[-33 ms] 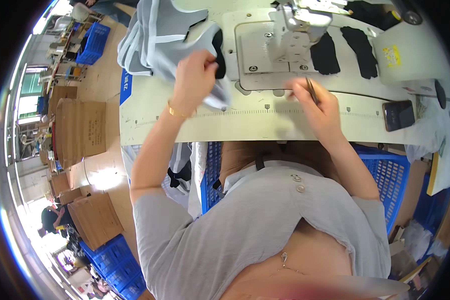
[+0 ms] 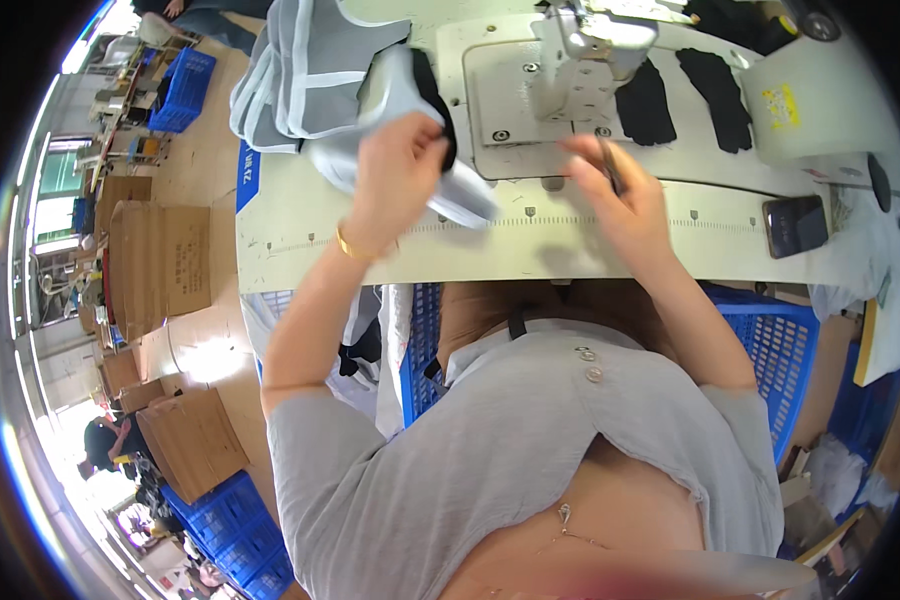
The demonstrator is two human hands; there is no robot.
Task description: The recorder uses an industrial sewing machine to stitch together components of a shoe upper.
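Observation:
My left hand [image 2: 398, 178] pinches a grey fabric piece [image 2: 462, 196] with white binding and a black edge, above the left part of the sewing table [image 2: 450, 262]. Motion blurs this piece, and part of it lies behind the hand. Just left and behind is a stack of similar grey pieces [image 2: 322, 50] with pale trim. My right hand [image 2: 630, 210] is closed around a slim dark tool [image 2: 611, 168], too small to identify. It hovers over the table in front of the sewing machine [image 2: 582, 75], apart from the fabric.
Two black fabric pieces [image 2: 646, 106] lie right of the machine head. A phone [image 2: 796, 226] rests near the table's right end, beside clear plastic. Blue baskets [image 2: 770, 350] stand below the table edge. Cardboard boxes [image 2: 160, 260] are on the floor at left, and other people are farther off.
My left hand has shifted slightly right and nearer, and the grey piece's lower end has swung right. My right hand has moved slightly left, still around the dark tool.

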